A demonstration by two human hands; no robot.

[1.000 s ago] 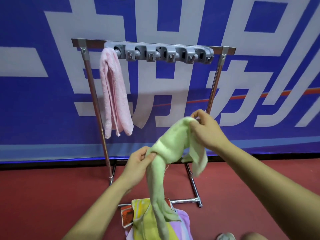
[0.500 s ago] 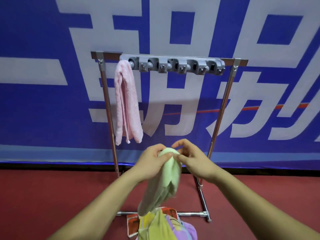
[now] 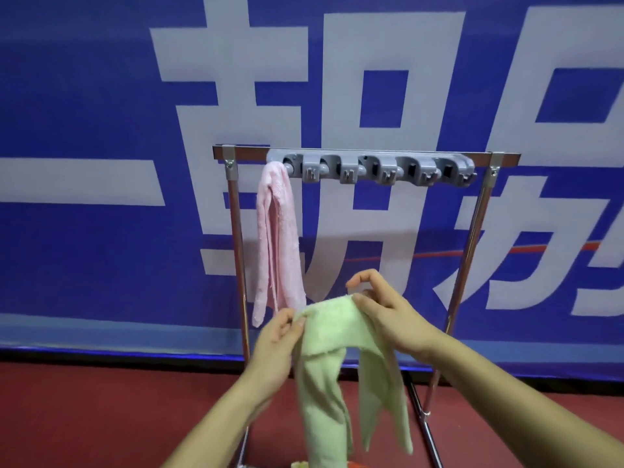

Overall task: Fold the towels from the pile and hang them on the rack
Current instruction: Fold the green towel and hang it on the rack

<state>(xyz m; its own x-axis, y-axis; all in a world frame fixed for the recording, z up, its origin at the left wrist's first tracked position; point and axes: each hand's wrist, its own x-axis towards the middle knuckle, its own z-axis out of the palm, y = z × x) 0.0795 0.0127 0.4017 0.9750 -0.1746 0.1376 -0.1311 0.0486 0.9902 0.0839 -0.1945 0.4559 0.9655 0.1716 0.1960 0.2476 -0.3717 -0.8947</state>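
Note:
A light green towel [image 3: 332, 349] hangs doubled over between my hands, its two ends dangling down in front of the rack. My left hand [image 3: 275, 346] pinches its left upper corner. My right hand [image 3: 388, 315] grips the upper right part with thumb and fingers. Behind stands a metal rack [image 3: 236, 231] whose top bar carries a grey strip of clips [image 3: 378, 170]. A pink towel [image 3: 277, 238] hangs folded from the leftmost clip. Only a sliver of the towel pile [image 3: 300, 464] shows at the bottom edge.
A blue banner [image 3: 101, 163] with large white characters runs right behind the rack. The floor [image 3: 101, 417] is red. Several grey clips to the right of the pink towel hold nothing.
My hands were close together on the bunched green towel; now they have drawn apart and spread its top. The view has tilted up, so the pile is nearly out of frame.

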